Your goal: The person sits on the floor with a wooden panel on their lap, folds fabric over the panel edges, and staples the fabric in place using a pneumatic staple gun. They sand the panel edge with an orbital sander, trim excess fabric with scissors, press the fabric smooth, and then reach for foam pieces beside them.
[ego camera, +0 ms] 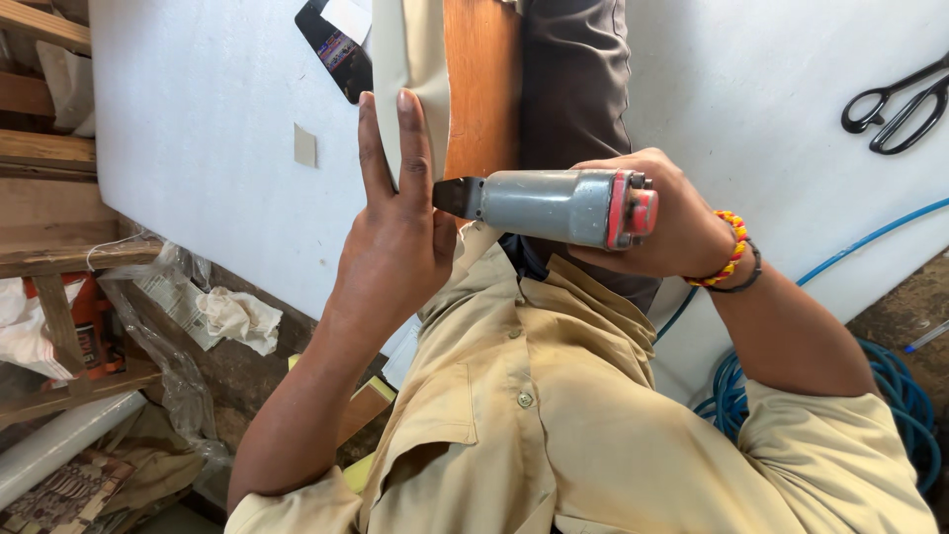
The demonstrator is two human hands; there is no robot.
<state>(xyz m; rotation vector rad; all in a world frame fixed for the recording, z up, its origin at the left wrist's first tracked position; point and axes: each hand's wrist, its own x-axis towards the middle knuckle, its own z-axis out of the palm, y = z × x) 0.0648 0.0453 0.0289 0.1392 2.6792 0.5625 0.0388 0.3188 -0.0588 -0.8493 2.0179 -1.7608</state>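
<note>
Fingers [405, 138] of the left hand [395, 237] lie extended and flat against cream fabric [410, 59] folded over a wooden panel [481, 79]. Right hand [662, 222] fingers are closed around a grey pneumatic stapler [554, 206], its nose touching the panel edge. Black scissors [895, 109] rest well apart on the white table [198, 129].
</note>
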